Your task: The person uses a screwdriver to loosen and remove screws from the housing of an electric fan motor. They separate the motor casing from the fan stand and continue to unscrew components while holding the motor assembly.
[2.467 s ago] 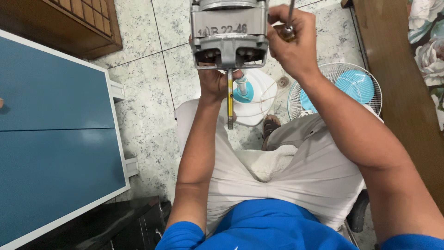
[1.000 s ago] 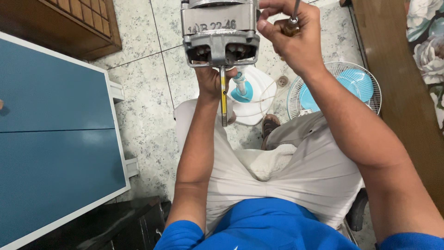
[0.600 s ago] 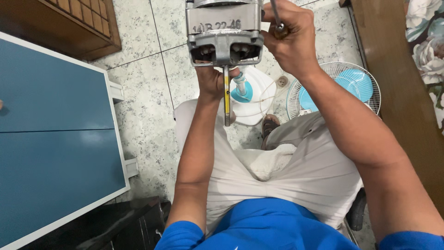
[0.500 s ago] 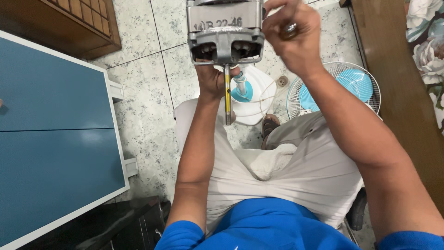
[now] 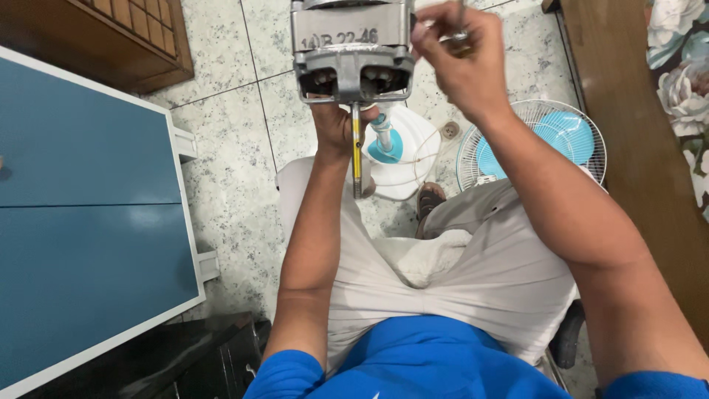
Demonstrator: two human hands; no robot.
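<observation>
Electric motor (image 5: 353, 52) held up over the lap, both hands on it.

Grey metal motor housing at the top middle of the view, raised above the knees, steel shaft (image 5: 357, 151) pointing down toward the body. Left hand (image 5: 336, 125) beneath the housing, fingers curled up against its underside, propping it. Right hand (image 5: 461, 55) beside the housing's right edge, fingertips pinched around a thin metal tool (image 5: 461, 16), kind too small to tell. Below, on the speckled stone floor (image 5: 229, 148): white fan base (image 5: 402, 159) with a blue centre, round fan guard (image 5: 543, 144) with blue blades just right of it. Blue cabinet (image 5: 88, 222) at left, wooden furniture (image 5: 628, 148) at right.
</observation>
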